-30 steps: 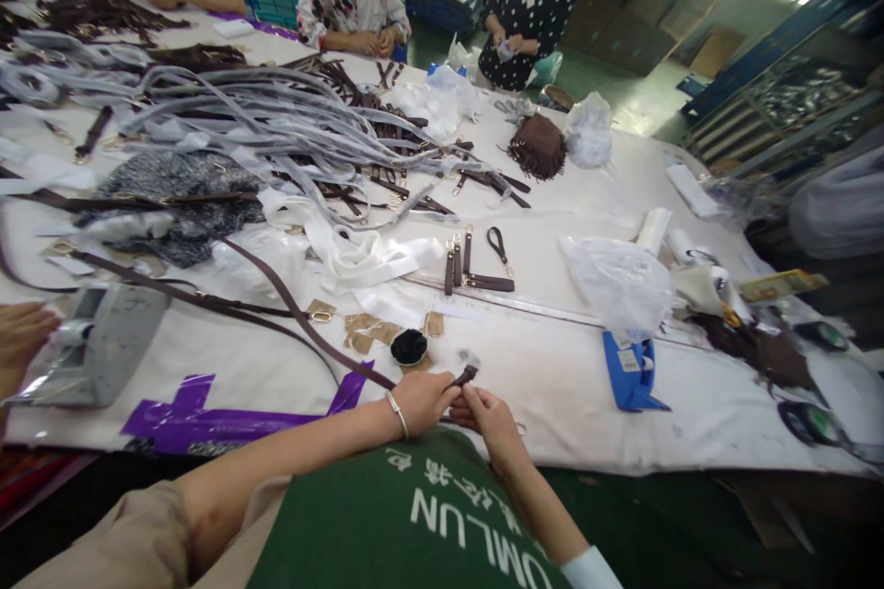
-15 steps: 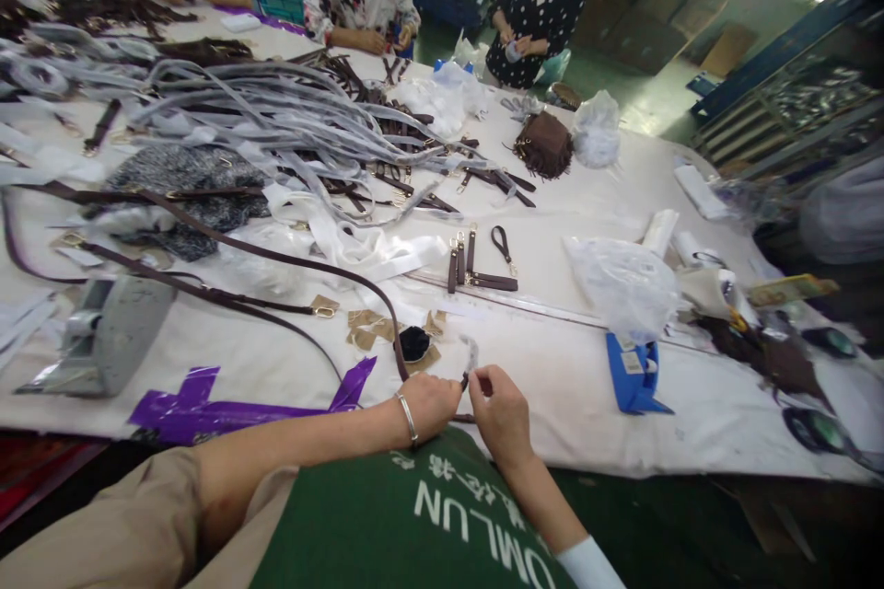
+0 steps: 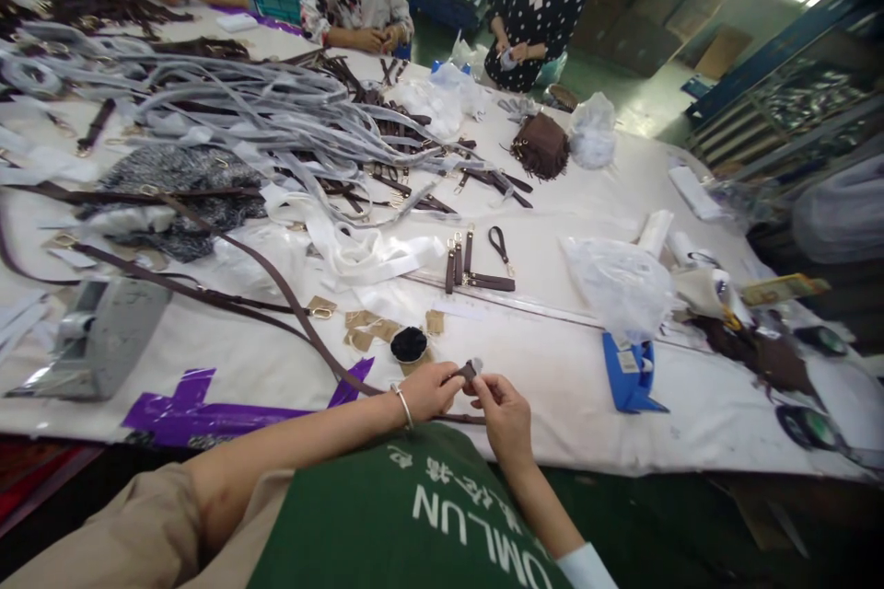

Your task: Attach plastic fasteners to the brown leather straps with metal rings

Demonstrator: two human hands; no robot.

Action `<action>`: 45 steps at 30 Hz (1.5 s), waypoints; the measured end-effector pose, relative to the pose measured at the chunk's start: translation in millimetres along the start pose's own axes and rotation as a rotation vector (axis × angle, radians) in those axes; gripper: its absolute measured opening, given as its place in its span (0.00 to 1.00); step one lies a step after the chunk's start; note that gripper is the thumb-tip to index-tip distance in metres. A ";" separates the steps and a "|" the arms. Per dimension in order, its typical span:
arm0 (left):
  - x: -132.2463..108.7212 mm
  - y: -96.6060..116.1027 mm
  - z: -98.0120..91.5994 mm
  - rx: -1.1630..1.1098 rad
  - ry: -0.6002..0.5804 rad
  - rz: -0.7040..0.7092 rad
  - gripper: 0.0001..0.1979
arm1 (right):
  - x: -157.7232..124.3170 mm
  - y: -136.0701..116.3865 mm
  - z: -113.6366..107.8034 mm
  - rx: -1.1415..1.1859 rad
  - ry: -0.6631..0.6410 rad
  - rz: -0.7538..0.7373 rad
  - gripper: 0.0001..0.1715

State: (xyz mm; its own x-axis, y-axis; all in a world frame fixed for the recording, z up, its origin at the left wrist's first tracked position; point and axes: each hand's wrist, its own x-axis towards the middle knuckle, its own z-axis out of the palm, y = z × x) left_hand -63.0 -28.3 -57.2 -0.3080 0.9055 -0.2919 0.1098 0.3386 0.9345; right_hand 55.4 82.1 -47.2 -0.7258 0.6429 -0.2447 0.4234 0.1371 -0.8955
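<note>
Along the near edge of the white table [image 3: 552,405], going from the left, a grey machine [image 3: 110,340] sat close to the rim, then purple tape [image 3: 207,409], with bare cloth between them. Next, just over the rim, the left hand [image 3: 428,389] pinched the end of a long brown strap [image 3: 276,281], fingers closed on it; the right hand [image 3: 507,414] met it, fingertips narrowed on the same strap end [image 3: 470,371]. A black pad [image 3: 409,344] lay just beyond the hands. To their right the cloth ran open as far as a blue holder [image 3: 628,373]. Half a second earlier the strap end had been raised with a pale strip standing from it; now it was lower, and the hands sat closer together.
</note>
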 end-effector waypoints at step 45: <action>-12.2 7.5 -10.6 -0.698 -0.449 -0.026 0.22 | -36.6 7.2 -15.6 0.006 -0.166 -0.056 0.09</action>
State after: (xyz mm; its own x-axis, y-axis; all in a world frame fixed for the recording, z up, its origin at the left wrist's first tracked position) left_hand -68.4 -39.5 -44.4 0.1201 0.9656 -0.2308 -0.5491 0.2583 0.7949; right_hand 93.5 71.2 -38.9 -0.8282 0.5008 -0.2517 0.3765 0.1644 -0.9117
